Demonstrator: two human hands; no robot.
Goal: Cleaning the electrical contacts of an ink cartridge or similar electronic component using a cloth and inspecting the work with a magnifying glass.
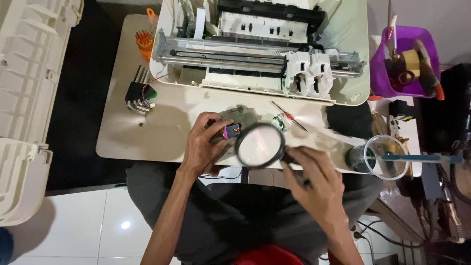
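While the left hand point(203, 147) pinches a cartridge point(232, 130), the right hand point(314, 184) tilts a magnifier point(259, 145).

Plastic, glass and metal on a matt bench

Glossy magnifying glass lens point(259, 145); matt cream plastic printer shell point(351, 29); shiny metal printer rails point(221, 58); smooth bench point(147, 137).

One head-worn view looks steeply down, close above the opened cream plastic printer point(260, 49) at the frame's top.
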